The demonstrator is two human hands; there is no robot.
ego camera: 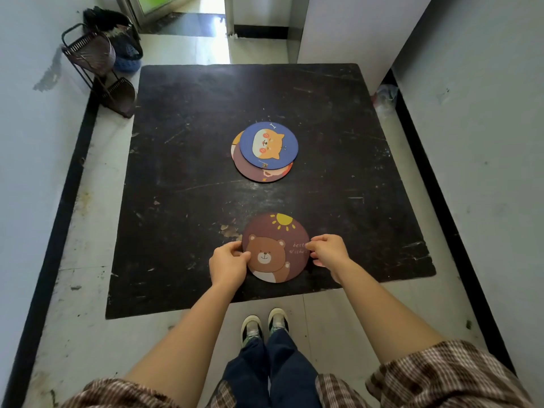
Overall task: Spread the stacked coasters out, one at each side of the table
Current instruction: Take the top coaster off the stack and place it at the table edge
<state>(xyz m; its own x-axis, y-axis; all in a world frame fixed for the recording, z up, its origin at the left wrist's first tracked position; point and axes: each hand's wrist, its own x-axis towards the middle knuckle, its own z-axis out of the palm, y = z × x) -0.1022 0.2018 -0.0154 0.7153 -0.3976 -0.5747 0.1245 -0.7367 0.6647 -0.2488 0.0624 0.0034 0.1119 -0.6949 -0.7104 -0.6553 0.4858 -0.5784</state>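
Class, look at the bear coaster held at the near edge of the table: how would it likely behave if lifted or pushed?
The bear coaster looks thin and flat, so it is probably light. Lying flush on the table, it would likely slide rather than roll or tip. The left hand and right hand pinch opposite edges, perhaps because a flat disc is hard to lift otherwise.

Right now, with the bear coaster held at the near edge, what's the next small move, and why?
Probably let go of the bear coaster where it lies and reach for the blue coaster. The left hand and right hand pinch its opposite edges, and it seems to lie flat by the near side of the table. The rest sit overlapped mid-table, blue one on top.
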